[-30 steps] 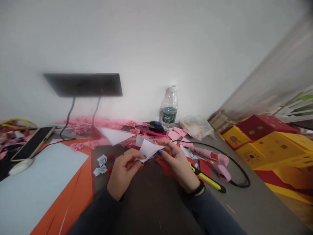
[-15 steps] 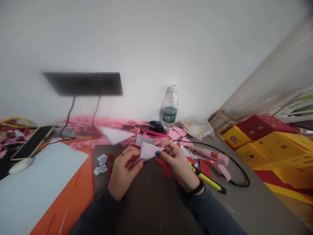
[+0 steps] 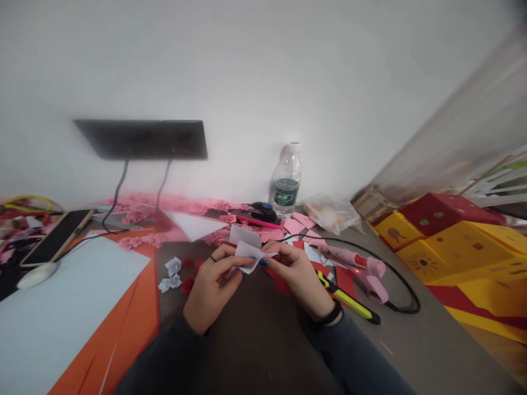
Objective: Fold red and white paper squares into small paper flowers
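Observation:
A small piece of white paper [image 3: 247, 249], bent and folded with several flaps standing up, is held above the grey table between my two hands. My left hand [image 3: 214, 291] pinches its left side between thumb and fingers, a dark ring on one finger. On the right edge, my right hand [image 3: 294, 277] is closed with thumb against fingers, a blue nail showing at the paper. Just left of my left hand lie white paper flowers [image 3: 172, 274] and red paper flowers [image 3: 188, 284]. Red paper pieces beneath my right hand are partly hidden.
A yellow utility knife [image 3: 349, 302] and a pink hot glue gun [image 3: 362, 269] with a black cord lie right. A water bottle [image 3: 287, 186] stands at the wall. Yellow and red boxes [image 3: 473, 252] fill the far right. White sheet [image 3: 69, 307], phone [image 3: 57, 238] and mouse [image 3: 37, 276] are left.
The flat front flap of the white paper has been bent into a curve, and the rear flap now shows more upright. My left fingers have shifted over the paper; both hands still hold it.

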A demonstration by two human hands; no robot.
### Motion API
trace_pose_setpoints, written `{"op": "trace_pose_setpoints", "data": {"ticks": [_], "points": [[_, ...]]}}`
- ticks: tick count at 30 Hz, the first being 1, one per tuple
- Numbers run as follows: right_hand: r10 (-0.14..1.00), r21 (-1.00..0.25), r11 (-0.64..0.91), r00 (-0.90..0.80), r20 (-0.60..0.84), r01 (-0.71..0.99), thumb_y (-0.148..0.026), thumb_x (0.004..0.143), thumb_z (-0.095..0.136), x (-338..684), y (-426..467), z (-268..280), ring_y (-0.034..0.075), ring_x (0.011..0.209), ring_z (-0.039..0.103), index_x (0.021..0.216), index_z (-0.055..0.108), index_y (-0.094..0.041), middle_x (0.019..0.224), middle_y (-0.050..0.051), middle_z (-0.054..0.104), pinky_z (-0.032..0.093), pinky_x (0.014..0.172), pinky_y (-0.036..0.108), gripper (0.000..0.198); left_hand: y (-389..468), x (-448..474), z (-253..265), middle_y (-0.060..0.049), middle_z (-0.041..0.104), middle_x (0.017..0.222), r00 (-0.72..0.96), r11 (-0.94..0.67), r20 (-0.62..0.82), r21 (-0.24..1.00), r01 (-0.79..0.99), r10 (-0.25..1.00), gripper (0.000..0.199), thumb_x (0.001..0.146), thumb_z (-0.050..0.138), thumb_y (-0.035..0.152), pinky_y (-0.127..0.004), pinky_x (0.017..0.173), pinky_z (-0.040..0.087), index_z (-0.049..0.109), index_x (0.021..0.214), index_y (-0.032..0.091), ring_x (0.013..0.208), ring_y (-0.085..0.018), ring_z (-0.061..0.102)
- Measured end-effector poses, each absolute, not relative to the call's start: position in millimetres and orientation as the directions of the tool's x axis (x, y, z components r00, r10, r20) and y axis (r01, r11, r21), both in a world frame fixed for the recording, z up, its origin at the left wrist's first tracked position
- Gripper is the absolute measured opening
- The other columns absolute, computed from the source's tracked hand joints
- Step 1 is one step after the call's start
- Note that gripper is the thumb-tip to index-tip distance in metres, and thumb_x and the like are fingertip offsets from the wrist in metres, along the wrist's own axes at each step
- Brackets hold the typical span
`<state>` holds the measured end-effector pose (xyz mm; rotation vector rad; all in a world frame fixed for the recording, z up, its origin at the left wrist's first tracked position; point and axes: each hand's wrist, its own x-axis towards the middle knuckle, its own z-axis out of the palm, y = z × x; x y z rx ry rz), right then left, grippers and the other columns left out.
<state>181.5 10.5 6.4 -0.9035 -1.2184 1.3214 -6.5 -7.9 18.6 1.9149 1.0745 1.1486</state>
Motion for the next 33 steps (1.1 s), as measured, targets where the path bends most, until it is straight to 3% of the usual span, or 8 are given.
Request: {"op": "trace_pose_setpoints", "data": {"ticks": [3,8,14,18,26,33], "points": [[0.976,-0.971,0.105,-0.166,0.143,-0.215,-0.037,0.070,0.081,182,11,5,0.017,0.071,0.061,0.071,0.073,-0.021,0.075,0.003,0.069,0.048,0.065,0.029,0.018,-9,-5,18,-0.005,0.066,0.094,0.217,-0.376,0.323,0.883,0.281,0.921,0.026,0.081,0.055,0.007,-0.024,0.070,0.049,0.071,0.097,0.021,0.085,-0.018,0.065],[0.971,-0.974,0.152,-0.158,0.178,-0.169,-0.037,0.070,0.081,182,11,5,0.018,0.068,0.060,0.067,0.072,-0.021,0.072,0.003,0.068,0.047,0.063,0.029,0.019,-8,-3,14,-0.001,0.068,0.087,0.046,-0.211,0.212,0.977,-0.018,0.976,0.030,0.077,0.066,0.013,-0.024,0.076,0.053,0.058,0.105,0.022,0.087,-0.016,0.068],[0.969,-0.975,0.166,-0.161,0.189,-0.150,-0.037,0.072,0.079,179,9,6,0.016,0.065,0.057,0.067,0.070,-0.020,0.069,0.002,0.065,0.044,0.059,0.028,0.020,-6,-2,18,-0.001,0.067,0.079,0.033,-0.140,0.142,0.989,-0.052,0.989,0.011,0.070,0.072,0.013,-0.020,0.069,0.052,0.066,0.078,0.017,0.077,-0.014,0.064],[0.971,-0.974,0.153,-0.159,0.179,-0.166,-0.038,0.073,0.079,177,7,8,0.016,0.065,0.057,0.071,0.070,-0.019,0.070,0.002,0.064,0.044,0.060,0.027,0.020,-7,2,16,0.000,0.066,0.076,0.075,-0.099,0.112,0.982,-0.158,0.991,0.009,0.069,0.074,0.015,-0.020,0.066,0.051,0.067,0.074,0.017,0.074,-0.013,0.062],[0.980,-0.968,0.006,-0.189,0.055,-0.251,-0.038,0.065,0.085,173,4,12,0.014,0.061,0.059,0.074,0.070,-0.020,0.069,0.000,0.066,0.047,0.059,0.026,0.025,-9,8,6,-0.001,0.067,0.074,0.011,0.022,-0.020,0.938,-0.347,1.000,0.019,0.066,0.082,0.025,-0.020,0.062,0.049,0.072,0.080,0.016,0.067,-0.012,0.060],[0.984,-0.943,-0.102,-0.172,-0.049,-0.317,-0.039,0.060,0.087,176,6,12,0.010,0.049,0.054,0.067,0.064,-0.018,0.057,-0.003,0.063,0.044,0.051,0.022,0.032,-12,12,3,-0.002,0.072,0.081,-0.056,-0.032,0.014,0.947,-0.320,0.998,0.020,0.066,0.082,0.022,-0.021,0.067,0.053,0.072,0.083,0.016,0.077,-0.014,0.066]]}}
